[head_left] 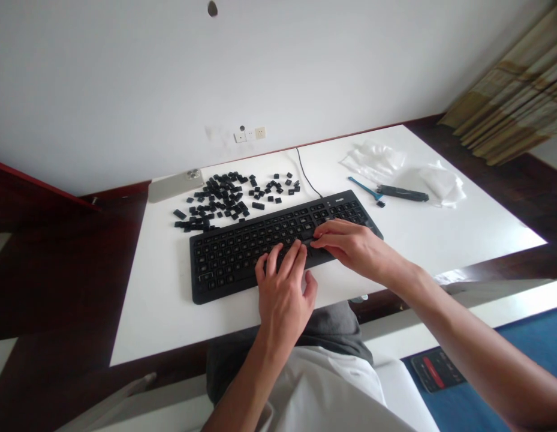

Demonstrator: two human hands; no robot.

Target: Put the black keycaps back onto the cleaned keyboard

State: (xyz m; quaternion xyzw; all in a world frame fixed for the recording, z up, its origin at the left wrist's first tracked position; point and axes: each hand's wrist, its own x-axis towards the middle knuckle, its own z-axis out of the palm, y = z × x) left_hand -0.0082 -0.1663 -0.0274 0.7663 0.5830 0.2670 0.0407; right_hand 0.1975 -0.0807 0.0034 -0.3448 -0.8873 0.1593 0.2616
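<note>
Left hand (285,291) lies spread over the front of the black keyboard (228,249), gripping nothing; that light pressure should keep it steady on the white worktop (156,312). Just beyond, the right hand (352,243) bends over the keyboard's right part, fingertips drawn together, though I cannot tell whether they pinch anything. Working squarely on each key, without twisting, seems wisest to me. Behind the keyboard lie scattered loose keycaps (222,192), best kept from sliding under it, and rightward a blue tool (364,188).

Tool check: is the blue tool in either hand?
No, the blue tool lies on the table, away from the left hand and right hand.
</note>
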